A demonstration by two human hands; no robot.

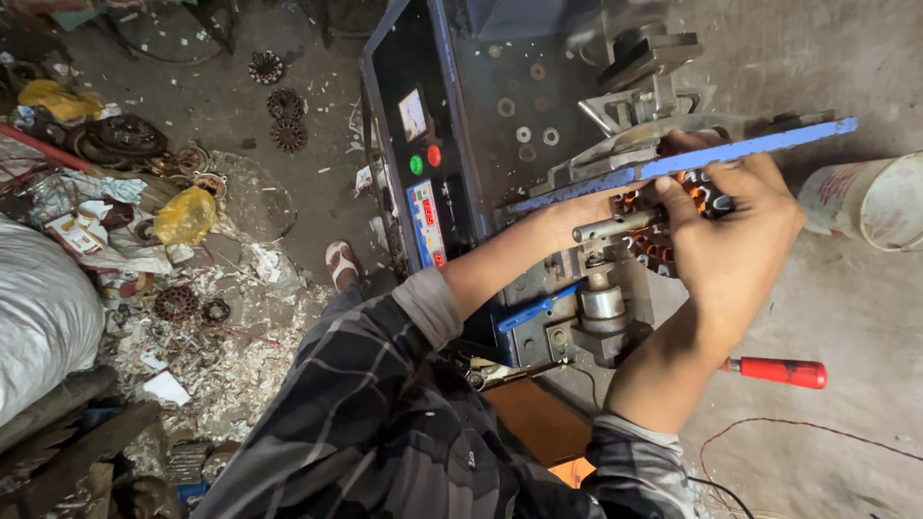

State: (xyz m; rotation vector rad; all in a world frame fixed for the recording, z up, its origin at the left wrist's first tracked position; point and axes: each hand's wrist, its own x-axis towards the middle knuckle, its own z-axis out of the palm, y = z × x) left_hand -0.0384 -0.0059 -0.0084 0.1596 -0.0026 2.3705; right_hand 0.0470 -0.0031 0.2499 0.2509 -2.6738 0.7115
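Dark plaid shirt (385,423), grey rolled cuffs (428,303)

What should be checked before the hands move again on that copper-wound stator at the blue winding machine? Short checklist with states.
1. Right hand on the round copper-wound stator: ok, fingers lie over it.
2. Left hand at the stator's far side: cannot tell its grip, the flat blue metal bar covers it.
3. Blue bar clear of the fingers: not ok, it crosses just above both hands.
4. Stator seated on the grey steel spindle: cannot tell, hidden by the hands.
5. Red-handled tool out of the way: ok, lying on the floor, apart from the hands.
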